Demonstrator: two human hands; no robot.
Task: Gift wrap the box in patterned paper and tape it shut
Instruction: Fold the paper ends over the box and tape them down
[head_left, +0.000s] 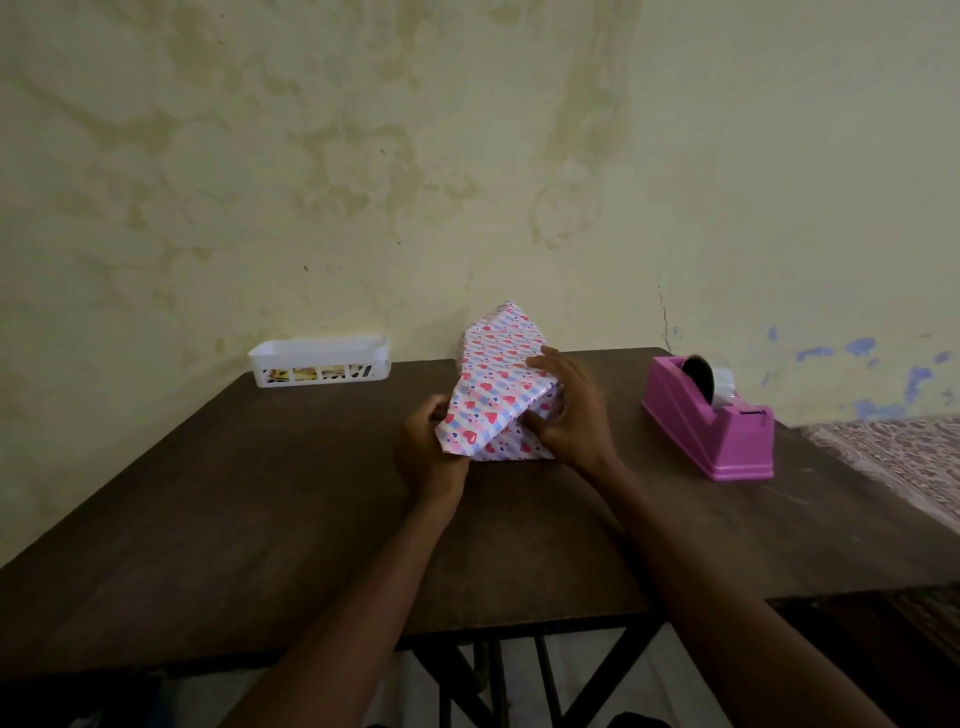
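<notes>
The box lies in the middle of the dark wooden table (260, 519), covered by patterned paper (498, 374) with red hearts and blue stripes; no bare part of the box shows. The paper's far end stands up loose toward the wall. My left hand (428, 452) pinches the near left corner of the paper. My right hand (569, 410) lies over the right side of the wrapped box, its fingers curved around the paper and its thumb at the near end fold.
A pink tape dispenser (709, 421) with a roll of clear tape stands on the table to the right. A white slotted basket (319, 361) sits at the back left against the stained wall. A patterned cloth (898, 457) lies beyond the table's right edge.
</notes>
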